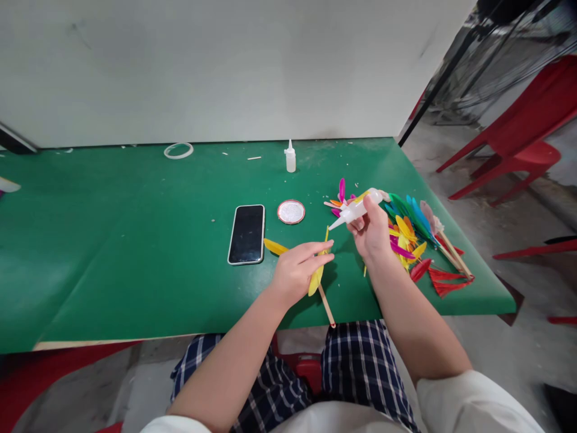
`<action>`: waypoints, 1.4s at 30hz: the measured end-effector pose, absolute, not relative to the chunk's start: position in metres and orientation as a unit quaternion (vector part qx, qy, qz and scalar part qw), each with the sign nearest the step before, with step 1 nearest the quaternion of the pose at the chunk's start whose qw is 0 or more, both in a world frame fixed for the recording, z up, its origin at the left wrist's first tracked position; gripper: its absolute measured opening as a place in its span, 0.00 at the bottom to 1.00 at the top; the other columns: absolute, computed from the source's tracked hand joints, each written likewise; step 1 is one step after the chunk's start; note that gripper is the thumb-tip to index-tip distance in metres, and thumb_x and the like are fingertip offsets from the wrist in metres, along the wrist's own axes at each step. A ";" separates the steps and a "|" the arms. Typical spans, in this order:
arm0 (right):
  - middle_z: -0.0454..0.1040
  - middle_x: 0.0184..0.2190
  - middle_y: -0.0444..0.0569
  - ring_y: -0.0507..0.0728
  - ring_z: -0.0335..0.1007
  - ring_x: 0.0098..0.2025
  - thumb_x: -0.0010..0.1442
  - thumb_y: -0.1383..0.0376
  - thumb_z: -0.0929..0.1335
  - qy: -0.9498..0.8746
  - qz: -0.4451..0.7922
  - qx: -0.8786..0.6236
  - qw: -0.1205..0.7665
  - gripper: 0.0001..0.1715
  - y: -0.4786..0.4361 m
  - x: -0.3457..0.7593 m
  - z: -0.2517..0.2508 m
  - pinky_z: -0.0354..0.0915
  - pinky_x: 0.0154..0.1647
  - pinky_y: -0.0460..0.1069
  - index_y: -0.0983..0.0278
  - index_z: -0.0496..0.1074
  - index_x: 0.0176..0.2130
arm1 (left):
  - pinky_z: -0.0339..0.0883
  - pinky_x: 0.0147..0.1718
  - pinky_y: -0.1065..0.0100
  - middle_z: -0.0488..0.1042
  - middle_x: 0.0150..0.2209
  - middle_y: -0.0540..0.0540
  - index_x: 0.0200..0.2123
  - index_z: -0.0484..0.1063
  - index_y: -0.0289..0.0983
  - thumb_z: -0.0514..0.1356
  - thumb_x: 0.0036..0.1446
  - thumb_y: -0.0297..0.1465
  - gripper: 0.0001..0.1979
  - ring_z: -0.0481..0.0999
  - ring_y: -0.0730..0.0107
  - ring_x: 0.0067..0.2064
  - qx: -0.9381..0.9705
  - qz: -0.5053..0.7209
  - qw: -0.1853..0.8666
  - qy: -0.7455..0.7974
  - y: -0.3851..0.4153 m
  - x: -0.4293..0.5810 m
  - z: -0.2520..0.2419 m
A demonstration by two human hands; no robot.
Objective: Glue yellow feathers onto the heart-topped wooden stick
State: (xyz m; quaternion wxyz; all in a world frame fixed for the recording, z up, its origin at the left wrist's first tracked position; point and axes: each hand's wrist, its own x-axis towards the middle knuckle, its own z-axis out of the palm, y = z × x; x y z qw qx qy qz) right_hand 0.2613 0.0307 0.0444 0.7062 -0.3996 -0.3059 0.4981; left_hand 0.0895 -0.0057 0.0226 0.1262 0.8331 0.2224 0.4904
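Left hand (pixel 300 270) low over the near edge of the green table (pixel 112 240), knuckles up, fingers pinched together on a wooden stick (pixel 326 305) with a yellow feather (pixel 315 279) pressed against it. The stick's lower end pokes out under the hold and past the table edge.

Right hand (pixel 372 231) sits raised just beside that hold, wrist bent, fingers wrapped tight round a glue bottle (pixel 356 210). The nozzle slants down-left, its tip just above the stick's top end; I can't tell whether it touches.

Around the two holds:
- loose yellow feather (pixel 274 246) just left of the left hand's fingertips
- phone (pixel 246 233) further left, face up
- round lid (pixel 291 211) beyond the fingers, apart
- second small bottle (pixel 291 157) upright, well beyond
- heap of coloured feathers (pixel 412 225) right behind the right hand, partly hidden by it
- bare sticks (pixel 453 252) and red feathers (pixel 444 281) past the heap

Nothing lies between nozzle and stick.
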 end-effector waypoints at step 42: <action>0.50 0.09 0.35 0.45 0.44 0.13 0.48 0.53 0.70 -0.301 0.495 -0.386 0.718 0.21 0.030 0.262 0.043 0.44 0.12 0.43 0.63 0.60 0.19 | 0.73 0.39 0.67 0.75 0.43 0.38 0.37 0.74 0.33 0.56 0.55 0.21 0.08 0.75 0.68 0.43 0.825 0.499 0.150 0.218 -0.005 0.090 0.021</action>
